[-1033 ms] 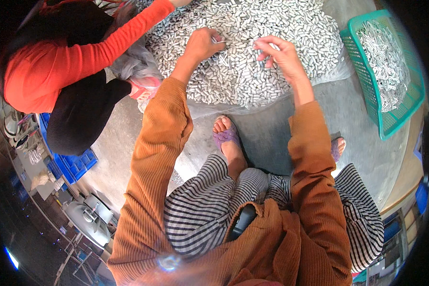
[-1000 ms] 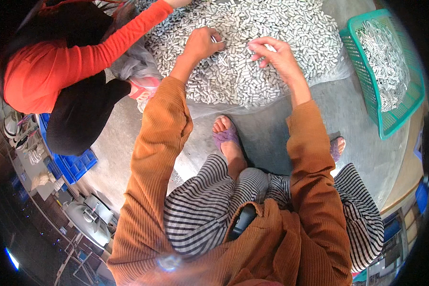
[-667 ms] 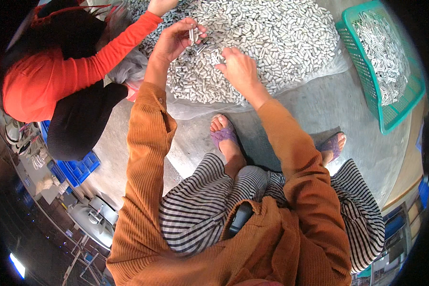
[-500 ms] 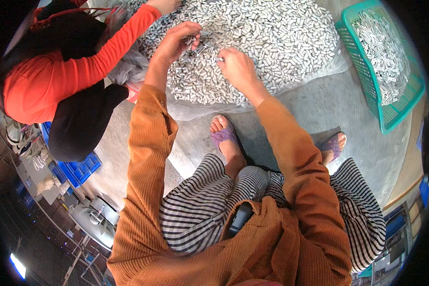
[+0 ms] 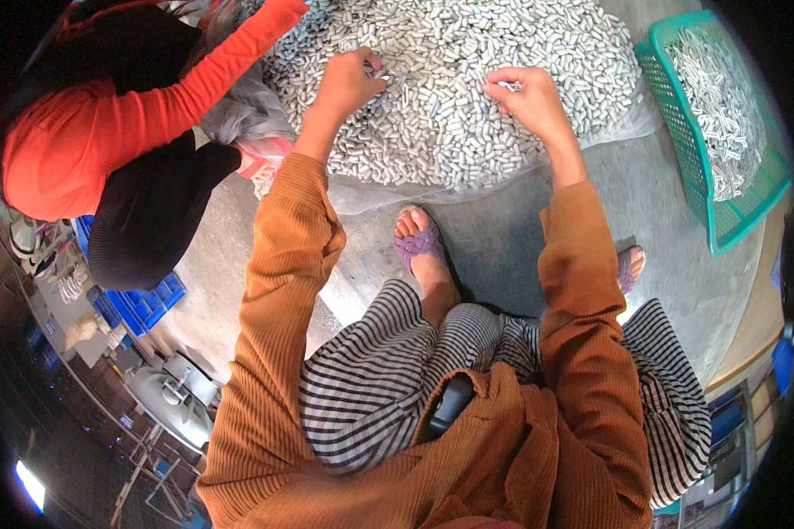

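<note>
A wide heap of small pale grey, capsule-shaped pieces point(image 5: 468, 132) covers a translucent plastic sheet point(image 5: 353, 196). Over the left part of the heap is my left hand point(image 5: 346, 84), its fingers curled in toward the thumb. Whatever lies between those fingers is too small and hidden to name. My right hand point(image 5: 534, 101) hovers over the heap farther right, thumb and forefinger brought together in a pinch. I cannot make out what, if anything, is in that pinch.
A green plastic basket point(image 5: 713, 231) at the far right holds many slender silvery pieces point(image 5: 719, 115). At the left a person in a red sleeve point(image 5: 172, 106) squats, reaching over the heap's darker edge. Blue trays point(image 5: 150, 304) stand behind that person. My sandalled foot point(image 5: 422, 242) is close to the sheet.
My right hand has moved right, away from my left hand. My left hand has shifted slightly right, its fingers turned more downward. The other person's hand has gone out of view at the top.
</note>
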A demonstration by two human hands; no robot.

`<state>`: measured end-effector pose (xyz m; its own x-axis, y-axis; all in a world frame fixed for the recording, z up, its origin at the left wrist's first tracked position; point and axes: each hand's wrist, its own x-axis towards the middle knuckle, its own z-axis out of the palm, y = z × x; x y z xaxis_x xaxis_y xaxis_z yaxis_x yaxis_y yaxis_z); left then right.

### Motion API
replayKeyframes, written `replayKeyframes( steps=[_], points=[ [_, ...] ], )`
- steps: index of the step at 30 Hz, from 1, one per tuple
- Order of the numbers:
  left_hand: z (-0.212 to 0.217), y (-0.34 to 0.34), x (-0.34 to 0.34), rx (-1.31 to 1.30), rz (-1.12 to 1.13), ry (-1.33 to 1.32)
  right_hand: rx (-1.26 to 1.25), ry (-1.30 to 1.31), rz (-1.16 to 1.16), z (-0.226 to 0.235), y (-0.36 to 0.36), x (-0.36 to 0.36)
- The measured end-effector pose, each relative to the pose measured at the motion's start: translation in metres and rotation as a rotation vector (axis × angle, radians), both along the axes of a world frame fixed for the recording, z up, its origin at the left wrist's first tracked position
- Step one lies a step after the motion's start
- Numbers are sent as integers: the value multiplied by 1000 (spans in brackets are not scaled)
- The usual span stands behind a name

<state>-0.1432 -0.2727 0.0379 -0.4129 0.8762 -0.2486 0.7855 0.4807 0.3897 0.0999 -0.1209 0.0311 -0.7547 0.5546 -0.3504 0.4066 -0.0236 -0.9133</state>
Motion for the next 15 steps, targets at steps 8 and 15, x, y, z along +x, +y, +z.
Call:
replayKeyframes(
  steps=[8,15],
  points=[
    [9,-15,-22,-11,276,-631,-531,475,-42,30,4,2],
    [31,-6,-18,130,460,-1130,-207,79,-106,6,-8,-8]
  ],
)
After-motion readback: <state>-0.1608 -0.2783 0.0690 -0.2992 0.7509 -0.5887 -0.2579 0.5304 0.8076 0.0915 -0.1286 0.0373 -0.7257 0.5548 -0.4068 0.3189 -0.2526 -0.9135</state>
